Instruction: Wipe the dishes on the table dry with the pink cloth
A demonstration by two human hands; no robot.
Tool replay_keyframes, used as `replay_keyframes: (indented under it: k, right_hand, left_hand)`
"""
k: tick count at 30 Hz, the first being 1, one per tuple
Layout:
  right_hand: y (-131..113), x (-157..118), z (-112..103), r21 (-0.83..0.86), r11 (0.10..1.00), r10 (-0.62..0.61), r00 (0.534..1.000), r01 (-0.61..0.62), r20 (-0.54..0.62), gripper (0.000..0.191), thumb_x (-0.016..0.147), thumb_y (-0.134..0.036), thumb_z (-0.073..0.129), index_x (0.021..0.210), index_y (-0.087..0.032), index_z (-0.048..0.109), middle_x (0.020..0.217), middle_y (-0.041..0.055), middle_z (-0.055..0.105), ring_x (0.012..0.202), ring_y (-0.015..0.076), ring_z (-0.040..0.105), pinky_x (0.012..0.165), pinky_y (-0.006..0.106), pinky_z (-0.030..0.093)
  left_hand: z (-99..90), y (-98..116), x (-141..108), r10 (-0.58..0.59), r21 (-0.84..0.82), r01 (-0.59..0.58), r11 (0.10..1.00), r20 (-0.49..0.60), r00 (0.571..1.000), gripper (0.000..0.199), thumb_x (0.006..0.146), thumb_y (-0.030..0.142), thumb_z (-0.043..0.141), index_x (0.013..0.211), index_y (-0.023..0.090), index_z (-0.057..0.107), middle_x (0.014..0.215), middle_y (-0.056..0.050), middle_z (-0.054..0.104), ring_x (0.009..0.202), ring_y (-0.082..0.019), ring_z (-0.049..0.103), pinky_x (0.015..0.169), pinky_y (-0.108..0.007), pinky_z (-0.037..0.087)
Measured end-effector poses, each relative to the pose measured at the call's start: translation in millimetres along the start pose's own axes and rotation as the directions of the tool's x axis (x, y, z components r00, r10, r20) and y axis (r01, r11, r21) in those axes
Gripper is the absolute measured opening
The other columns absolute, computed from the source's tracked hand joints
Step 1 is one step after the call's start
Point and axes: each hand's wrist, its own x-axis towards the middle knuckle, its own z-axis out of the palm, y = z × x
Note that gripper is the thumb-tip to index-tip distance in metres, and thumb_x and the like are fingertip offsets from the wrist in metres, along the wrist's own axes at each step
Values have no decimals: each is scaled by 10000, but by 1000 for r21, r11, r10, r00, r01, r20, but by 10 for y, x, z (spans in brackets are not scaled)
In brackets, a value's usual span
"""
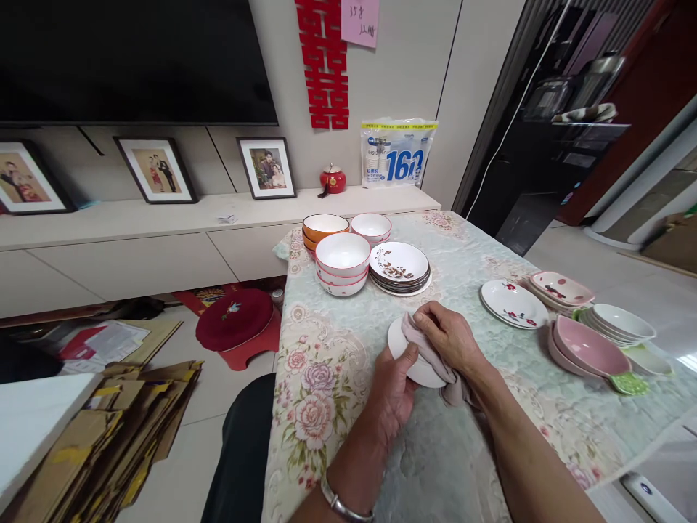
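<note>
My left hand (396, 381) grips the lower left rim of a small round white plate (398, 338), its thumb lying over the edge. My right hand (447, 334) is closed around a pale greyish-pink cloth (430, 354), which is pressed against the plate and hides part of it. Just beyond my hands stands a stack of dark-rimmed plates (400, 263) with a brown flower pattern. Left of that stack are red-rimmed white bowls (343, 263), piled up.
Orange bowls (325, 226) and smaller white bowls (371, 226) stand at the table's far end. On the right are flowered plates (514, 303), pink bowls (591, 346) and white bowls (624, 322). A floral tablecloth (321, 385) covers the table. A red stool (237, 319) and flattened cardboard (98, 443) lie left.
</note>
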Motion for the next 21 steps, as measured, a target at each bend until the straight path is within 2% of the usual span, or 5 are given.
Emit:
replay_keyframes:
  k: [7,11,16,18,21]
  right_hand:
    - [-21,-26,-40,120,971,-226,954,205,196,117,818,-210,559,863,-211,667,917,30,673,868,184,606,796,285,446]
    - [97,31,-7,-47,983,-170,981,175,97,131,818,-207,531,848,-205,658,911,52,660,911,208,596,820,311,435]
    - [164,56,26,-266,963,-57,998,45,-36,142,846,-229,487,848,-179,620,858,64,630,789,202,586,722,305,412]
    - [121,36,50,-275,958,-95,995,88,-14,132,852,-221,485,835,-183,611,850,57,626,777,194,585,711,296,406]
    - [36,-1,107,-137,966,-213,974,222,77,101,859,-224,521,834,-198,616,860,37,640,801,174,599,727,270,419]
  left_hand:
    - [-5,12,37,21,-46,-20,999,12,1000,662,563,239,861,1184,135,654,1011,-121,733,855,-239,677,753,-339,522]
    - [-14,0,40,27,-56,-26,998,11,1000,635,586,208,834,1189,135,648,1046,-128,733,891,-252,686,774,-344,528]
    - [-25,-7,33,16,-31,-16,999,-23,1000,559,608,193,815,1140,121,657,1039,-133,738,872,-253,695,773,-355,537]
    - [-22,-6,34,15,-40,-17,999,-29,999,579,599,176,814,1152,126,650,1058,-130,734,885,-252,694,775,-352,536]
    - [-10,-5,40,35,-56,-36,998,-20,999,628,588,167,822,1185,130,628,1042,-121,734,895,-248,690,778,-344,532]
